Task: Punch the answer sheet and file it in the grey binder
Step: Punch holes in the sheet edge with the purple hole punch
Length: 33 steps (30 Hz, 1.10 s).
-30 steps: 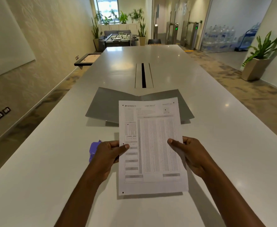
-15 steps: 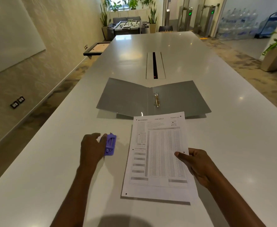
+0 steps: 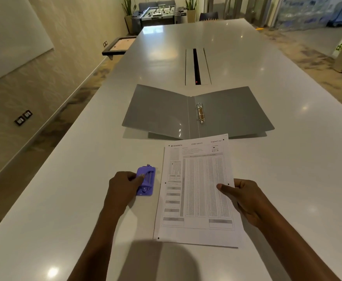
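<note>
The left hand (image 3: 123, 186) has its thumb on the top of the purple hole punch (image 3: 146, 181) and its fingers curled against the punch's left side, gripping it on the table (image 3: 287, 159). The right hand (image 3: 245, 199) pinches the right edge of the answer sheet (image 3: 198, 189), thumb on top and fingers beneath. The sheet lies flat just right of the punch, its far edge near the grey binder (image 3: 160, 112). The binder lies open beyond it, with its metal rings (image 3: 200, 113) at the spine.
</note>
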Each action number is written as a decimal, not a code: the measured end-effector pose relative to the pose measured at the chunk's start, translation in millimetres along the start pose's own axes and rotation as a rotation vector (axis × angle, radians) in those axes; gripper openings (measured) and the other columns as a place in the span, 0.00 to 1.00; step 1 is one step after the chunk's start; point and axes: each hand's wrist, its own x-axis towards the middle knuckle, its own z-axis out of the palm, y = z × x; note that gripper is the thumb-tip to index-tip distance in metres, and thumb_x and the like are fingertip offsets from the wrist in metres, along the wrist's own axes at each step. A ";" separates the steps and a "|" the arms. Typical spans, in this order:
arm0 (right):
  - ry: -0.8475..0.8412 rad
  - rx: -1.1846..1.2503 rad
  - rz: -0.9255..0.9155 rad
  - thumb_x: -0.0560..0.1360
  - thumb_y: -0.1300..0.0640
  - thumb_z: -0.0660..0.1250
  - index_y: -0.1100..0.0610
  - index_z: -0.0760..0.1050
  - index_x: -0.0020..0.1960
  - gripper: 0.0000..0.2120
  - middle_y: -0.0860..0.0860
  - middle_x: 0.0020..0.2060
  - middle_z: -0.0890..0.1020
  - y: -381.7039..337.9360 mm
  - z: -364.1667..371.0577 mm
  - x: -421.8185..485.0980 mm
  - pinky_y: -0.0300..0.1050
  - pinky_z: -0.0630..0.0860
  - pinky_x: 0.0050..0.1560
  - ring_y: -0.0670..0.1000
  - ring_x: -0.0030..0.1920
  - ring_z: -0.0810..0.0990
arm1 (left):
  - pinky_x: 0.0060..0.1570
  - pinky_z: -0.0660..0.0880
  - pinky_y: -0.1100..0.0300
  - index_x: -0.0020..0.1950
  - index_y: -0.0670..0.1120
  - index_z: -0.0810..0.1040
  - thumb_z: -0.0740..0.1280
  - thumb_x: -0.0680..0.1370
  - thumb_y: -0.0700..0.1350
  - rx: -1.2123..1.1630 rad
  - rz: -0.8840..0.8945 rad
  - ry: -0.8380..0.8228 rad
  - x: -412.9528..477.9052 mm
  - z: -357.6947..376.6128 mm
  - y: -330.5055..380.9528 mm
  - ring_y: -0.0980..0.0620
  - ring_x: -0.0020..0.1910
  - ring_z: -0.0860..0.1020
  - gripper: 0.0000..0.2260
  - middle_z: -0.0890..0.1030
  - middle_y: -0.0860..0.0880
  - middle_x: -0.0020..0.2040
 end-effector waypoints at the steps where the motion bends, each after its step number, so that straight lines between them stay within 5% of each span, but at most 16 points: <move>1: -0.006 -0.007 -0.003 0.76 0.61 0.75 0.61 0.86 0.53 0.07 0.57 0.51 0.88 -1.3 0.4 -0.8 0.73 0.71 0.66 0.75 0.63 0.76 | 0.35 0.70 0.59 0.43 0.38 0.85 0.71 0.80 0.49 -0.007 0.005 -0.010 -4.8 1.1 0.8 0.49 0.34 0.78 0.15 0.85 0.40 0.37; 4: -0.014 -0.016 -0.004 0.76 0.62 0.74 0.63 0.85 0.56 0.10 0.56 0.54 0.88 -1.7 1.4 -0.4 0.66 0.77 0.64 0.61 0.55 0.87 | 0.36 0.73 0.61 0.46 0.42 0.86 0.71 0.81 0.50 -0.017 0.014 -0.048 -13.2 3.6 2.6 0.48 0.37 0.81 0.12 0.86 0.42 0.39; 9: -0.016 0.007 -0.007 0.76 0.63 0.74 0.64 0.84 0.57 0.11 0.55 0.53 0.88 4.9 3.2 4.2 0.55 0.82 0.60 0.55 0.52 0.88 | 0.41 0.75 0.55 0.47 0.42 0.87 0.70 0.81 0.51 -0.056 -0.007 -0.061 -9.3 2.2 0.2 0.47 0.37 0.81 0.13 0.87 0.42 0.39; 14: -0.010 -0.004 -0.010 0.76 0.64 0.74 0.65 0.84 0.57 0.11 0.55 0.53 0.88 2.8 11.9 9.5 0.46 0.84 0.53 0.56 0.52 0.88 | 0.42 0.77 0.56 0.47 0.44 0.87 0.71 0.81 0.52 -0.058 -0.017 -0.064 -7.5 2.6 -3.0 0.47 0.37 0.82 0.13 0.87 0.44 0.39; 17: 0.007 -0.029 0.013 0.76 0.61 0.75 0.63 0.85 0.55 0.09 0.55 0.52 0.88 1.3 10.9 16.4 0.49 0.77 0.42 0.63 0.47 0.87 | 0.41 0.77 0.55 0.47 0.43 0.87 0.71 0.80 0.52 -0.053 -0.022 -0.067 -6.0 2.6 -3.1 0.48 0.36 0.81 0.13 0.87 0.43 0.39; 22: 0.001 -0.064 0.009 0.76 0.62 0.74 0.64 0.84 0.56 0.10 0.56 0.53 0.88 -4.7 14.3 19.5 0.54 0.83 0.58 0.58 0.51 0.88 | 0.38 0.75 0.59 0.46 0.42 0.87 0.71 0.80 0.52 -0.056 -0.017 -0.078 -4.5 0.8 -4.2 0.50 0.34 0.79 0.14 0.87 0.42 0.38; 33: -0.007 -0.073 -0.033 0.75 0.65 0.74 0.65 0.84 0.57 0.11 0.55 0.51 0.89 0.9 28.2 27.0 0.57 0.82 0.60 0.55 0.52 0.88 | 0.38 0.73 0.60 0.41 0.43 0.85 0.71 0.80 0.53 -0.055 -0.006 -0.083 -4.5 -0.4 -1.5 0.52 0.32 0.78 0.15 0.84 0.45 0.34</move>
